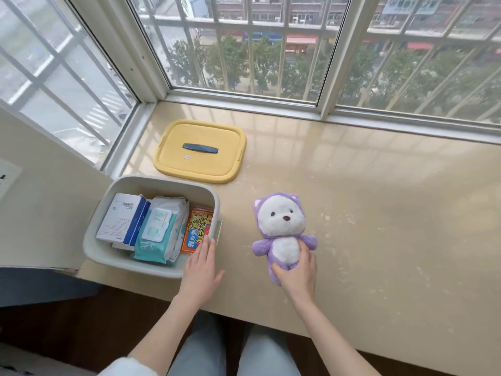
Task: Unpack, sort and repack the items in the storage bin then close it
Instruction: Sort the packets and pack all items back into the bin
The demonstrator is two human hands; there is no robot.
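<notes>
Right grip (296, 272) curled round lower body of plush (282, 226), fingers on white belly; plush lies face up on tabletop (379, 213), right of bin (162, 181), head toward window, long axis near to far; left grip (203, 267) flat, fingers straight, tips at bin's right rim, holds nothing; bin open, box (122, 218), wipes (160, 232) inside; lid (200, 169) behind bin.

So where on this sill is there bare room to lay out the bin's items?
Widest: the sill right of the plush bear, up to the window frame. Smaller strips: between yellow lid and bear, and between storage bin and bear, where the left hand rests. Crowded: the bin itself, packed.
</notes>
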